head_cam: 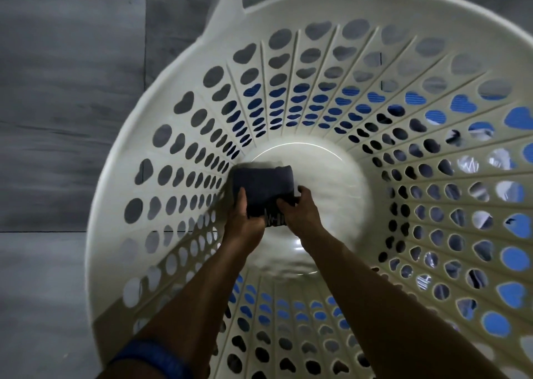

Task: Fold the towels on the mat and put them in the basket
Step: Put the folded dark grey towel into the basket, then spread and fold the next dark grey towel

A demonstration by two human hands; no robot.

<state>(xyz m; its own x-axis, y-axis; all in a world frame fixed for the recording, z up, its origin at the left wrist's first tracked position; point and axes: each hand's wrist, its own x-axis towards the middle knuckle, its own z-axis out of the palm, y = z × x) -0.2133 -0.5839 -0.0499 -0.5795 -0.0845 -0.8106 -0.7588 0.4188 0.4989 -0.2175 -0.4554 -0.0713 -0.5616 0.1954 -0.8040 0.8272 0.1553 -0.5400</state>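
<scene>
I look straight down into a tall cream plastic basket with many holes in its wall. Both my arms reach deep inside it. A folded dark grey towel lies at the left side of the basket's smooth bottom. My left hand grips the towel's near left edge, thumb on top. My right hand holds its near right corner, fingers curled over it. A white pattern shows on the towel's near edge between my hands.
Grey floor tiles lie to the left of the basket. A blue mat shows through the holes on the right and near sides, with pale and dark cloth visible there. A blue band sits on my left forearm.
</scene>
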